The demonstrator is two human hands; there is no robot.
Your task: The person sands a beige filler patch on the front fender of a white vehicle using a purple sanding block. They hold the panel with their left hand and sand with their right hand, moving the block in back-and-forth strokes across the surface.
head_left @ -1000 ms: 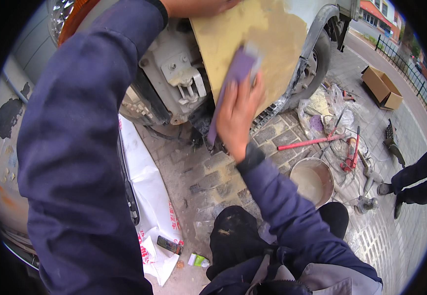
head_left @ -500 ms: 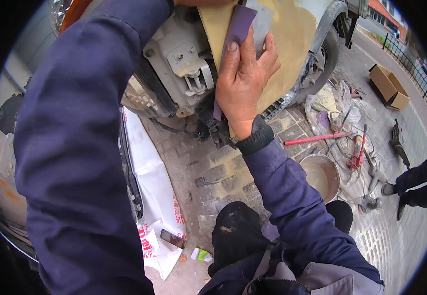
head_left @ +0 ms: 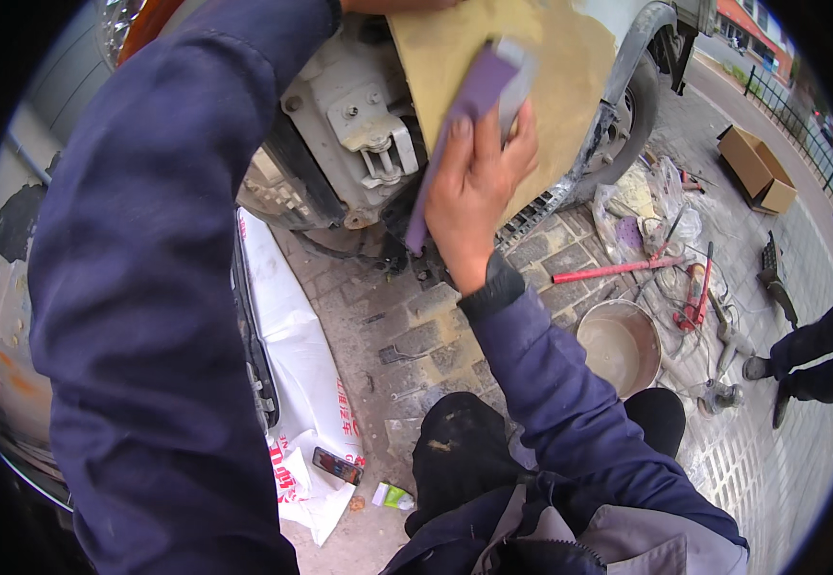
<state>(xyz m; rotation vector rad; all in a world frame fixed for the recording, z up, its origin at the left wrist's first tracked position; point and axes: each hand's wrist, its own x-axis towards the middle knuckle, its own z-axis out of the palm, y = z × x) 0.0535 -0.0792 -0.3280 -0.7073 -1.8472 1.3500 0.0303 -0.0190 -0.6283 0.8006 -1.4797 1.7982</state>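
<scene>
The right hand [head_left: 482, 187] grips a purple sanding strip [head_left: 477, 94] against the yellow-coated vehicle panel [head_left: 575, 57], broadly covered but patchy and seemingly not yet even, while the left hand's [head_left: 397, 5] hold, cut off above, I can't make out.

A phone [head_left: 338, 467] is laid on white sheeting [head_left: 297, 350]; an open cardboard box [head_left: 756, 168] is seen near a black fence [head_left: 802, 139].

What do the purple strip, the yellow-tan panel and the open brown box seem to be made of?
Purple strip: possibly abrasive paper, as it looks flat and matte; blur hides any grit.
Yellow-tan panel: a matte, filler-like coat, patchy in tone; the base beneath is hidden.
Open brown box: most likely cardboard, with plain, matte, thin walls.
</scene>
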